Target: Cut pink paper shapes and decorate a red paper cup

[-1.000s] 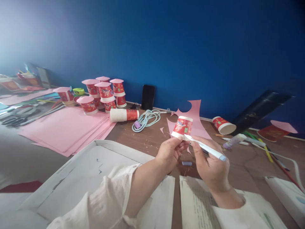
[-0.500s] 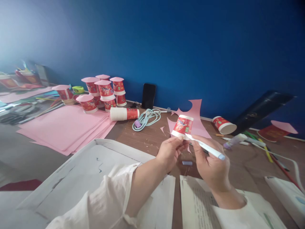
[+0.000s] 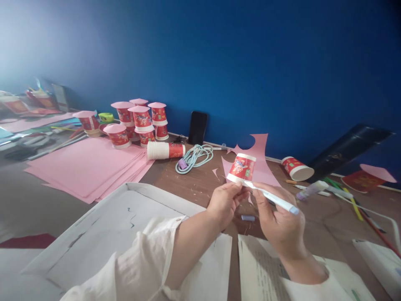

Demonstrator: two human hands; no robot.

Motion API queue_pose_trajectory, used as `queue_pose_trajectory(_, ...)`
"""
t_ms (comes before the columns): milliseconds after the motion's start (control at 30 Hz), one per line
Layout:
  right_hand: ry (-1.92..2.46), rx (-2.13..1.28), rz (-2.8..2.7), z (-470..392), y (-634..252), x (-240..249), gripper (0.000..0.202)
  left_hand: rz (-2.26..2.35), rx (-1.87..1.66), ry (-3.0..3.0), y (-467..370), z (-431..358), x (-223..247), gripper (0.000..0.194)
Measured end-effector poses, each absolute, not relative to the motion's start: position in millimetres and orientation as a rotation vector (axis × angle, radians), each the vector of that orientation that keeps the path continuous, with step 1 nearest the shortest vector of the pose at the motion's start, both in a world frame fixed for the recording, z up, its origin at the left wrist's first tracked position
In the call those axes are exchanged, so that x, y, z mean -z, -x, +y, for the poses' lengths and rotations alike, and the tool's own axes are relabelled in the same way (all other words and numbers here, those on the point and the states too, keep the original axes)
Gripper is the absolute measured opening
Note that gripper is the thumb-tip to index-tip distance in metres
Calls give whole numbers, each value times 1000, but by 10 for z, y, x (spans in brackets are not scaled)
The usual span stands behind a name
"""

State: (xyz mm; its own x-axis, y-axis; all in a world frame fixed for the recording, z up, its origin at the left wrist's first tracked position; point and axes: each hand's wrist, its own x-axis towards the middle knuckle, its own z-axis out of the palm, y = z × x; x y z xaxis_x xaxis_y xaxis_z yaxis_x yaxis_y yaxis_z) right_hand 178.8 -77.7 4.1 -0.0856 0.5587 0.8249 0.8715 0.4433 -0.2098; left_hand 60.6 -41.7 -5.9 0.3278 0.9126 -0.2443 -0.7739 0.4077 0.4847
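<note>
Upside down in front of me is a red and white paper cup point(image 3: 242, 167), its white rim toward me. My left hand point(image 3: 226, 205) pinches that rim between thumb and fingers. A white marker point(image 3: 275, 199) with a pale blue end is gripped in my right hand point(image 3: 282, 225), and its tip reaches the cup's rim near my left fingertips. Whether the tip touches the cup I cannot tell. The marker's pale blue cap point(image 3: 248, 218) lies on the table below the hands. Behind the cup lies a cut pink paper sheet point(image 3: 260, 146).
Pink-topped cups point(image 3: 142, 119) stand stacked at the left, beside nested cups point(image 3: 166, 151) on their side. Pink sheets point(image 3: 90, 167), a coiled pale cord point(image 3: 197, 159) and a phone point(image 3: 198, 126) lie around. Another cup point(image 3: 297, 169) and a black case point(image 3: 347, 150) are at the right.
The camera view has shifted slightly, so the scene sits a little to the right. The marker tip has moved slightly left along the cup's rim; both grips stay the same.
</note>
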Motion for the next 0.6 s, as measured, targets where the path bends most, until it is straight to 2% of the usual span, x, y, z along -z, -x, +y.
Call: queue_pose_trajectory(600, 1274, 462, -1719, -783, -1772, -53, 16, 521, -1129, -294, -598, -432, 33, 10)
